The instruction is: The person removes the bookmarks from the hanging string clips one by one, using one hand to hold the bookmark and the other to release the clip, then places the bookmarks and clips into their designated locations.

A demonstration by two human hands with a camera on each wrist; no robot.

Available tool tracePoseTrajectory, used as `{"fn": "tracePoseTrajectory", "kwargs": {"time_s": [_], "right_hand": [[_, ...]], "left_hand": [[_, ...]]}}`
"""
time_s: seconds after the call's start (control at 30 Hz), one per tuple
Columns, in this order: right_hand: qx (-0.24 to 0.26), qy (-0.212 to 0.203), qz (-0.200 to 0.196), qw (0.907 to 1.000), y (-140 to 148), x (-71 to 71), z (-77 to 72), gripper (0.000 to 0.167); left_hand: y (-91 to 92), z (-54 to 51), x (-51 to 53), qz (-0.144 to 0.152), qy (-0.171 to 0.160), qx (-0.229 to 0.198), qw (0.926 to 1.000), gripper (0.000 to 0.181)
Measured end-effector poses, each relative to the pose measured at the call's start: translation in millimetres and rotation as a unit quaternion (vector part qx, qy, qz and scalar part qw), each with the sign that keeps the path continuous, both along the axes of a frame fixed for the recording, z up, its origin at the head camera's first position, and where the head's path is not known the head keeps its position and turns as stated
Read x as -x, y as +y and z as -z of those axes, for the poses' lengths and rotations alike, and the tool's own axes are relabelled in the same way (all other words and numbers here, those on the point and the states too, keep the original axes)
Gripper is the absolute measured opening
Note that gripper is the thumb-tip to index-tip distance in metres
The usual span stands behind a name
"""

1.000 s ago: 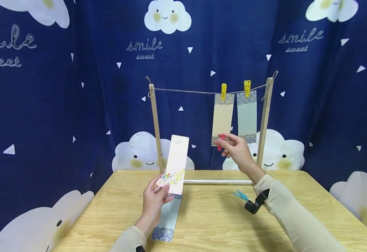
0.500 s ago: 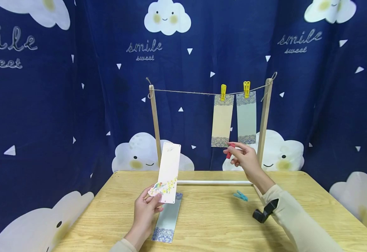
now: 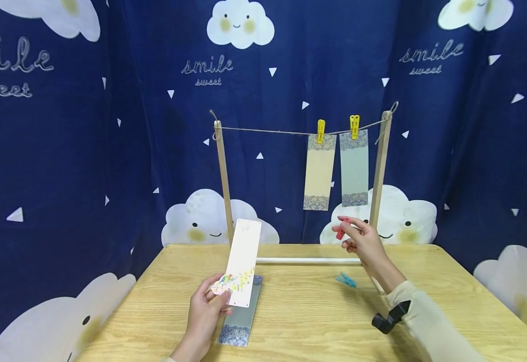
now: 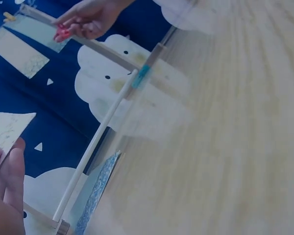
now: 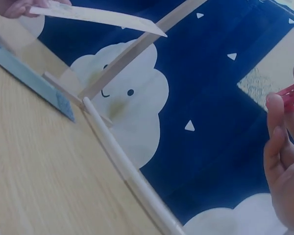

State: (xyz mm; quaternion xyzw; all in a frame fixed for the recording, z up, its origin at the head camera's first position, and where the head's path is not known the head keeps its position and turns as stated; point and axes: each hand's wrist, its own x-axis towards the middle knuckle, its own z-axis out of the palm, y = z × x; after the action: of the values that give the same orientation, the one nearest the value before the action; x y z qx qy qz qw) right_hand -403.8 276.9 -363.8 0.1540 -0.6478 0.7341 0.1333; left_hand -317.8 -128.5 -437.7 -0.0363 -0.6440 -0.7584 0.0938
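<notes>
My left hand (image 3: 203, 312) pinches a white bookmark-shaped card (image 3: 243, 247) by its lower end, where a bird and yellow flowers are printed. The card tilts upright above the table. On the right, my right hand (image 3: 366, 246) pinches a red clothespin (image 3: 342, 229) between thumb and fingers, below the hanging cards. From a string (image 3: 268, 131) hang a cream card (image 3: 319, 173) and a pale green card (image 3: 354, 168), each under a yellow clothespin (image 3: 321, 130). Another blue-green card (image 3: 240, 322) with patterned ends lies on the table, partly hidden by the left hand and white card.
Two wooden posts (image 3: 224, 181) hold the string, with a white rod (image 3: 308, 261) running low between them. A light blue clothespin (image 3: 345, 280) lies on the wooden table (image 3: 308, 322). Behind hangs a dark blue curtain (image 3: 154, 151) with clouds.
My left hand has lowered the white card and brought it slightly left. My right hand has moved down and right with the red clothespin, away from the cream card.
</notes>
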Motion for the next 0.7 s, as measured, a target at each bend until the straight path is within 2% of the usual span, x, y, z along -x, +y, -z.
{"fn": "tracePoseTrajectory", "kwargs": {"time_s": [0.17, 0.37, 0.5, 0.6, 0.7], "right_hand": [[-0.004, -0.002, 0.01, 0.9999, 9, -1.2, 16.6, 0.023], [-0.039, -0.009, 0.063, 0.9972, 15, -4.2, 35.4, 0.022], [-0.089, -0.022, 0.107, 0.99, 21, -3.4, 47.9, 0.036], [-0.123, -0.031, 0.124, 0.9842, 26, -1.3, 56.4, 0.049], [-0.153, -0.037, 0.132, 0.9787, 30, 1.1, 63.4, 0.053]], "left_hand": [[-2.1, 1.4, -7.0, -0.002, -0.009, 0.023, 0.9997, 0.056], [-6.6, 6.6, -11.6, 0.006, -0.029, 0.053, 0.9982, 0.056], [-9.1, 10.4, -12.1, 0.008, -0.036, 0.068, 0.997, 0.054], [-11.6, 12.6, -13.7, 0.006, -0.039, 0.072, 0.9966, 0.053], [-12.7, 13.1, -16.5, 0.001, -0.039, 0.075, 0.9964, 0.052]]}}
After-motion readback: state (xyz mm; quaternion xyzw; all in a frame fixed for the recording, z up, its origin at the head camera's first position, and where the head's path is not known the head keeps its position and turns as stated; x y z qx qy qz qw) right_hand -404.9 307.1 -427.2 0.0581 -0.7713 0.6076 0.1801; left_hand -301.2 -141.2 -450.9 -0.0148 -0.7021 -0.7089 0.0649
